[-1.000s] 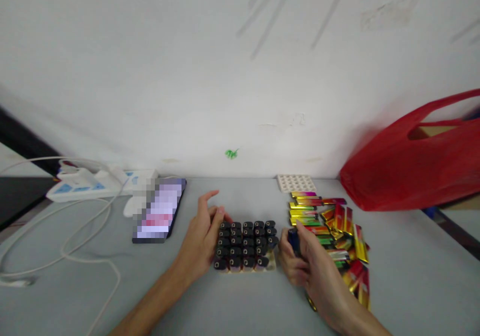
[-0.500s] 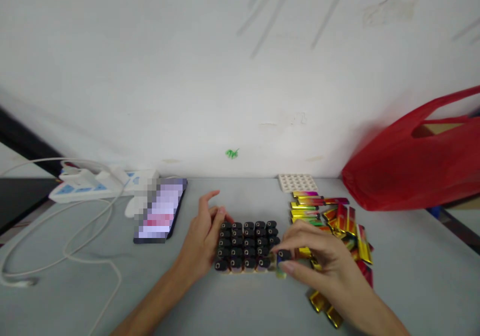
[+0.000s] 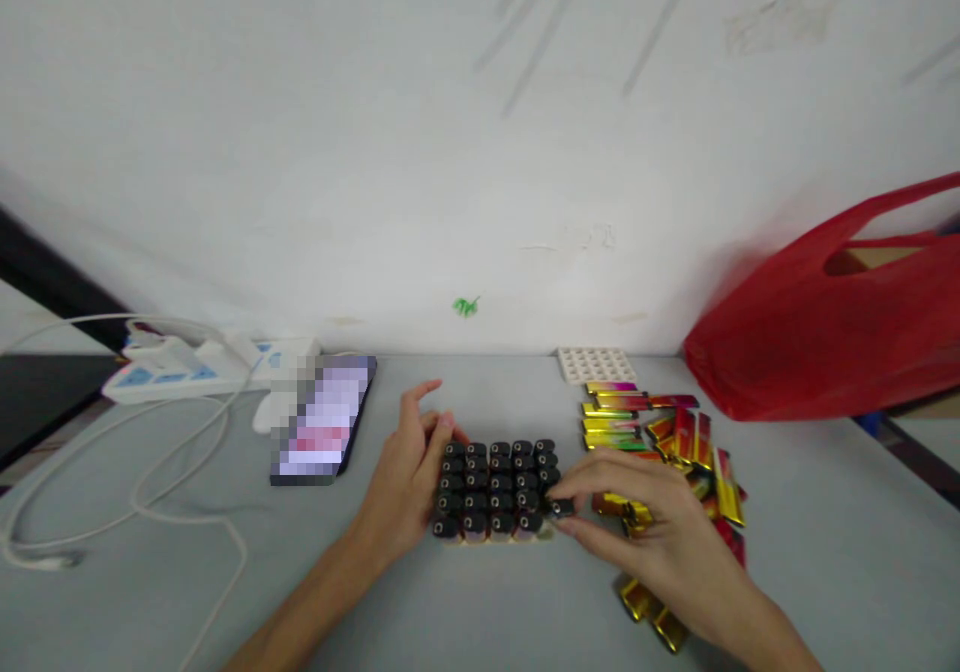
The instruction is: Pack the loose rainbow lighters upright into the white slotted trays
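Several small black-topped pieces (image 3: 500,481) stand upright in close rows in a pale rack (image 3: 491,541), only its front edge showing. My left hand (image 3: 405,467) grips the rack's left side by the back corner, index finger raised; its other fingers are partly hidden. Between the thumb and fingers of my right hand (image 3: 637,522) is another black-topped piece (image 3: 560,508), at the rack's front right corner. Whether that piece is fully seated cannot be made out. Just beyond my right hand lies a pile of shiny gold, red and multicoloured sleeves (image 3: 682,437), partly covered by it.
A white tray with a grid of holes (image 3: 596,364) lies against the wall. A red bag (image 3: 832,322) stands at the right. To the left are a phone (image 3: 326,417), a white power strip (image 3: 169,384) and a looping white cable (image 3: 139,482).
My right hand has shifted slightly left and brought the held piece from beside the rack to its front right corner; the piece's clear lower part is now mostly hidden. My left hand stays put.
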`<act>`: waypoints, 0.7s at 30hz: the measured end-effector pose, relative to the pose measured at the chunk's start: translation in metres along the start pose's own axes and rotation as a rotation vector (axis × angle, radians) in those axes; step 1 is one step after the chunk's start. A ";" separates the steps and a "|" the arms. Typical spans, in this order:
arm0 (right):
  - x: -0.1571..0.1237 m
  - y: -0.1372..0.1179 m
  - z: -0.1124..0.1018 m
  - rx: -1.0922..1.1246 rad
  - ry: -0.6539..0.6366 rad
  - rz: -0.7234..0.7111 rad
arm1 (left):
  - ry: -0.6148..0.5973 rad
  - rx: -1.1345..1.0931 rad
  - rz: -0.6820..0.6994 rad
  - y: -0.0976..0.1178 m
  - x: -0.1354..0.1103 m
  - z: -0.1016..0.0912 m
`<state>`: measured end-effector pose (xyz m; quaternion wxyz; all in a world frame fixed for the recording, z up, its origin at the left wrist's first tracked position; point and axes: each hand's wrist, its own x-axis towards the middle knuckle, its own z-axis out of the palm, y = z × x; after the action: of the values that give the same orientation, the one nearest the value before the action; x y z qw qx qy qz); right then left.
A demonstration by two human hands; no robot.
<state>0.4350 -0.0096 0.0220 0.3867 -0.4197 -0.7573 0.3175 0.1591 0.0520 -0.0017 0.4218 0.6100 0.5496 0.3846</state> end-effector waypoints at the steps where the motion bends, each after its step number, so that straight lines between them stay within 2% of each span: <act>1: 0.000 0.000 0.000 -0.021 0.021 -0.013 | 0.000 0.001 0.003 0.000 0.000 0.000; 5: -0.002 -0.006 0.002 -0.069 0.117 -0.027 | -0.007 -0.004 0.009 -0.002 0.000 0.000; 9: -0.001 -0.005 -0.003 -0.149 0.237 0.094 | -0.005 0.003 0.006 -0.002 0.000 -0.001; 11: 0.000 0.001 -0.012 -0.270 0.314 0.167 | -0.002 0.000 0.010 -0.001 -0.001 -0.001; 14: -0.008 0.013 -0.039 -0.481 0.344 0.244 | 0.002 -0.008 0.015 0.000 -0.001 0.000; 17: -0.027 0.024 -0.073 -0.651 0.211 0.265 | 0.004 -0.008 0.015 -0.001 -0.002 0.000; 21: -0.049 0.031 -0.106 -0.812 -0.033 0.166 | -0.007 -0.003 0.012 -0.004 -0.001 0.000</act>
<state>0.5544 -0.0225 0.0344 0.1508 -0.5927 -0.7906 0.0299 0.1575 0.0509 -0.0049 0.4223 0.6138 0.5440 0.3858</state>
